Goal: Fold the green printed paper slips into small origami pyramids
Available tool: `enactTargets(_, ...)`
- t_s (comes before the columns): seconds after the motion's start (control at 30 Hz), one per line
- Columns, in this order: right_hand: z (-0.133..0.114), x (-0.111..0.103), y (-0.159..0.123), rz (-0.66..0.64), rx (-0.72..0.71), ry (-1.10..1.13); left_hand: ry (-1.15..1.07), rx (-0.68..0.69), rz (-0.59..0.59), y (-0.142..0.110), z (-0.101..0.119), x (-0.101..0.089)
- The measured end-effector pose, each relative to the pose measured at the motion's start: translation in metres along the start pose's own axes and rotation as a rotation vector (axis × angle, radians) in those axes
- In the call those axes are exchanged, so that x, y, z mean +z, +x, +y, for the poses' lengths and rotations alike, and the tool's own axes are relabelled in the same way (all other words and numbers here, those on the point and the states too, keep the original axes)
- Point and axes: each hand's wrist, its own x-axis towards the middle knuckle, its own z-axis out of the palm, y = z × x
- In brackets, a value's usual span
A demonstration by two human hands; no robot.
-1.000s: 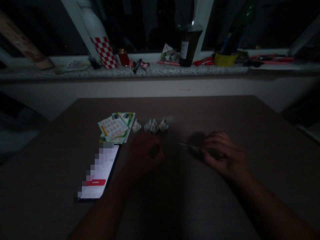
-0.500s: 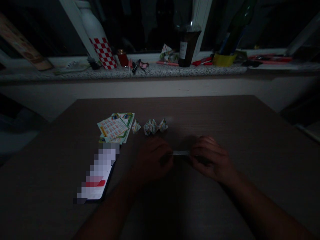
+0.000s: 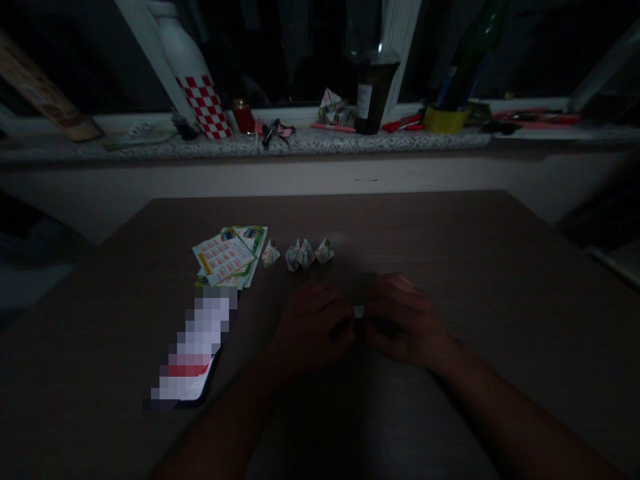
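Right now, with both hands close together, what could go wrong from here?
Only a little of the pale strip shows between the left hand and right hand in this dim light, so a slip might go unnoticed. The folded paper pieces sit just beyond the left hand, which could knock them.

Pale strip (image 3: 359,311): thin, light greyish, only short sliver showing. Sliver lies level, crosswise, in narrow gap between fingertips of left hand (image 3: 317,327) and right hand (image 3: 404,321). One end pinched at each side, rest hidden behind curled fingers. Full length, shape and any folds cannot be told. Surface dim, markings unreadable. Whether strip touches tabletop (image 3: 425,233) or sits above, unclear.
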Motion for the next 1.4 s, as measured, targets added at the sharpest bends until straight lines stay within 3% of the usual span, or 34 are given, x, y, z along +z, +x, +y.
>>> enactTargets(0.43,0.001,0.003,0.000,-0.066,0.025,0.003,-0.042,0.028,-0.017,0.001,0.001,0.004)
enactTargets(0.73,0.004,-0.004,-0.001,-0.047,0.033,-0.006,-0.071,-0.055,-0.046,0.002,0.000,-0.002)
enactTargets(0.9,0.001,0.000,0.002,-0.049,0.021,-0.001,-0.074,-0.002,-0.077,0.003,0.000,0.001)
enactTargets(1.03,0.001,-0.001,0.002,-0.061,0.040,-0.003,-0.072,0.056,-0.028,0.003,-0.003,0.003)
enactTargets(1.4,0.022,-0.028,-0.011,0.050,0.113,-0.021,-0.032,-0.026,0.085,0.001,-0.018,-0.023)
